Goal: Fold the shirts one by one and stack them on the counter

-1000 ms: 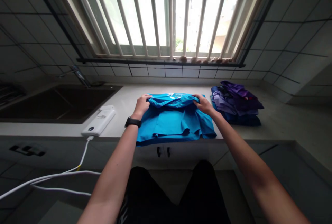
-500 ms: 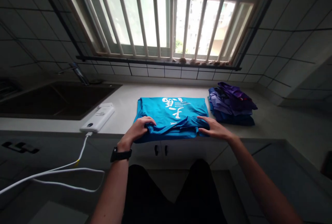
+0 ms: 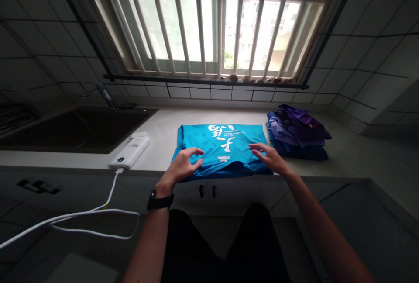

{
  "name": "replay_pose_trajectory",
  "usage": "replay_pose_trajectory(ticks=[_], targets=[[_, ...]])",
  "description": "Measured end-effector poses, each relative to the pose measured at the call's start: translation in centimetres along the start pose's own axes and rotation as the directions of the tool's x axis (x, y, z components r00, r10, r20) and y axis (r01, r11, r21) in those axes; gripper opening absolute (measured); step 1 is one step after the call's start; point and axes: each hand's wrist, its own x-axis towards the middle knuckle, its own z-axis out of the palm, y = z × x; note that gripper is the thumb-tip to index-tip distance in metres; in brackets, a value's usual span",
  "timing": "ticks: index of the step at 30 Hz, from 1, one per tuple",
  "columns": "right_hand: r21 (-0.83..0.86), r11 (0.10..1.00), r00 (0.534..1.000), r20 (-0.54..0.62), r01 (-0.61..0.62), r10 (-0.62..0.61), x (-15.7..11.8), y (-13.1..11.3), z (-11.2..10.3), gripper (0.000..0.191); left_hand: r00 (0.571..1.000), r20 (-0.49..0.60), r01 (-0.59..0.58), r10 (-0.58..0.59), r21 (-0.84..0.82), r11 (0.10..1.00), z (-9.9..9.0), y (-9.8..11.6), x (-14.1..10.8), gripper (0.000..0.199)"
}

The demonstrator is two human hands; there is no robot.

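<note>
A bright blue shirt (image 3: 242, 139) with white lettering lies folded on the counter, its near edge hanging slightly over the front. Over its left near corner is my left hand (image 3: 186, 164), thumb and fingers apart, holding nothing. My right hand (image 3: 270, 157) hovers at the shirt's right side with its fingers spread and nothing between them. Whether the fingertips touch the cloth cannot be told. Just right of the shirt sits a pile of purple and dark blue clothes (image 3: 296, 132).
A dark sink (image 3: 81, 128) with a faucet (image 3: 107, 96) is at the left. Beside it a white power bank (image 3: 129, 151) with a white cable lies near the front edge of the counter (image 3: 347, 152). A barred window (image 3: 209, 29) is behind.
Both hands have let go of the raised near flap of the shirt, which now lies flatter and shows more lettering. The view has shifted slightly, moving everything a little right.
</note>
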Motion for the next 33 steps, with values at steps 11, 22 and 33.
replay_pose_trajectory(ticks=[11,22,33], targets=[[-0.156,0.986,0.994,0.104,0.058,-0.042,0.5,-0.6,0.9,0.053,0.995,-0.028,0.097,-0.095,0.071,0.993,1.0,-0.5,0.1,0.033],[-0.712,0.689,0.936,0.135,-0.137,0.326,4.2,3.4,3.8,0.065,0.914,-0.123,0.392,-0.388,0.521,0.758,3.5,-4.7,1.7,0.065],[-0.726,0.62,0.893,0.017,-0.299,0.451,4.3,2.2,4.2,0.069,0.877,-0.333,0.48,-0.345,0.604,0.636,5.3,-1.6,-0.1,0.06]])
